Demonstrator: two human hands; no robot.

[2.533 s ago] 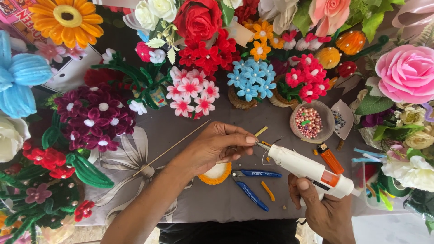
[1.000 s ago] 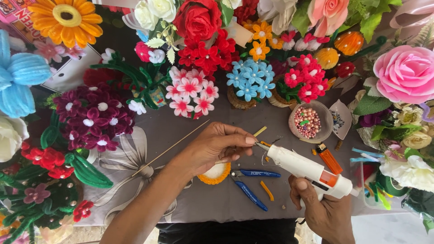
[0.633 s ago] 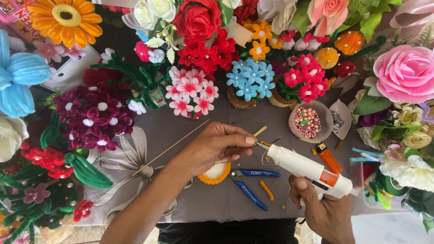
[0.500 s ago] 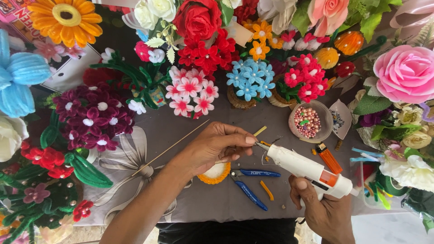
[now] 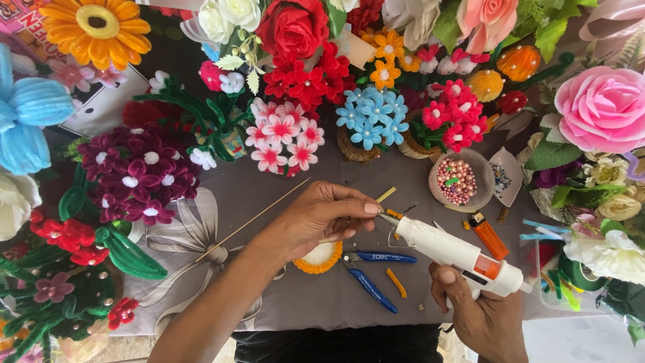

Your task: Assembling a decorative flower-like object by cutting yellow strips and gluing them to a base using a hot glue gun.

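Observation:
My left hand (image 5: pixel 321 218) is pinched shut on a thin wooden skewer (image 5: pixel 252 218) that runs down to the left across the grey cloth. Under that hand lies a small orange and white pipe-cleaner flower (image 5: pixel 318 257). My right hand (image 5: pixel 478 312) grips a white hot glue gun (image 5: pixel 457 254) by its handle. The gun's nozzle points up-left and meets the fingertips of my left hand at the skewer's end.
Blue-handled cutters (image 5: pixel 373 273) and an orange scrap (image 5: pixel 396 282) lie below the glue gun. A small bowl of pink beads (image 5: pixel 459 180) and an orange lighter (image 5: pixel 488 235) sit to the right. Pipe-cleaner flower pots and bouquets ring the grey cloth (image 5: pixel 269 195) on three sides.

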